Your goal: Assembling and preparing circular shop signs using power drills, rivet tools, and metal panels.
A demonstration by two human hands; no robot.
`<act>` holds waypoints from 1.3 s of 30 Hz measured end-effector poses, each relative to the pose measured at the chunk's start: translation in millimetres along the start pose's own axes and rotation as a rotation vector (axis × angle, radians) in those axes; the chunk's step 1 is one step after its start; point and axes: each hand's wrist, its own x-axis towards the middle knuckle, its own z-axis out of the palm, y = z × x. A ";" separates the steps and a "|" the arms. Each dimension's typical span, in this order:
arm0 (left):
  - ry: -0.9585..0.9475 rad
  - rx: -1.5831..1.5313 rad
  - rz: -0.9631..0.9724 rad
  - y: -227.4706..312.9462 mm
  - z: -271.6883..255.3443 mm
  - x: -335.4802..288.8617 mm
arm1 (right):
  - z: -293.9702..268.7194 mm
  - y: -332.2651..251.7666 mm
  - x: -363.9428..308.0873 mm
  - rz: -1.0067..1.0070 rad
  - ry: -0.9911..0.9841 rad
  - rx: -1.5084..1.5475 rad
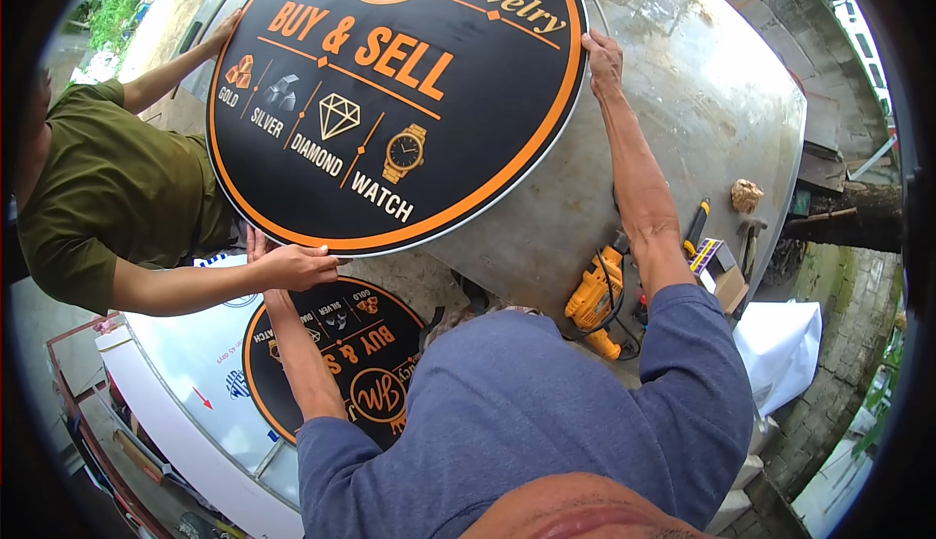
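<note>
A large, round, black sign panel with an orange ring and a thin pale edge point(390, 86) shows orange and cream lettering, slim orange dividing lines and small pictures of gold bars, silver bars, a white-outlined diamond and a gold watch. Its top runs out of view.

The right hand point(604, 59) is clamped on the sign's right rim. The left hand point(256, 245) is at the sign's lower-left rim, mostly hidden by a forearm, so I cannot tell how tightly it is closed. The sign lies between the two hands.

At the sign's left rim is one hand of a co-worker in an olive-green shirt point(127, 173); the other grips its bottom rim. Right of the sign stretches a grey metal tabletop point(702, 81); below the sign lies a smaller-looking, black-and-orange round panel point(336, 310).
</note>
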 end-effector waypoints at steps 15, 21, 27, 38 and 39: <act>-0.196 0.121 0.127 -6.9 -21.9 -1.1 | 28.4 -0.2 68.3 -0.089 -0.110 -0.194; -0.017 0.727 0.068 23.3 18.5 -5.7 | 30.3 9.4 98.5 -0.048 -0.140 -0.167; -0.057 0.922 0.063 27.3 15.5 -6.1 | 33.1 16.5 109.1 -0.107 -0.216 -0.312; -0.141 0.359 0.179 15.4 8.1 -5.2 | 36.3 9.6 98.5 -0.105 -0.116 -0.219; -0.146 0.377 0.184 13.5 7.1 -5.6 | 34.2 5.1 99.1 -0.087 -0.168 -0.224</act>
